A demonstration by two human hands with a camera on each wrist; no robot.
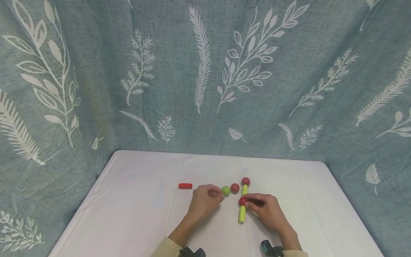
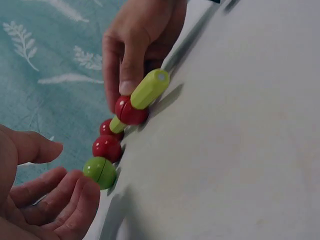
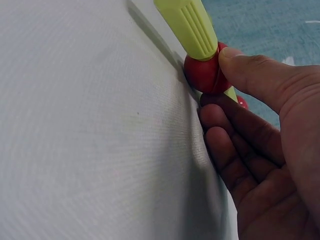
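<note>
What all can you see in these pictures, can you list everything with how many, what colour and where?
Red balls: three, red, one between the two yellow-green sticks, one at the far stick's far end, one beside the green ball
Green ball: one, green, by the left fingertips
Yellow-green sticks: two, yellow-green, in line on either side of the middle red ball
Red stick: one, red, on the table left of the left hand
Table: one, white-covered, beneath the pieces
Curtain fabric: blue-green with white leaf print, behind and beside the table
Wrist devices: two, dark, one per wrist
Sleeves: two, beige, bottom edge of the head view
Left hand: one, bare, at the green ball
Right hand: one, bare, pinching the middle red ball
</note>
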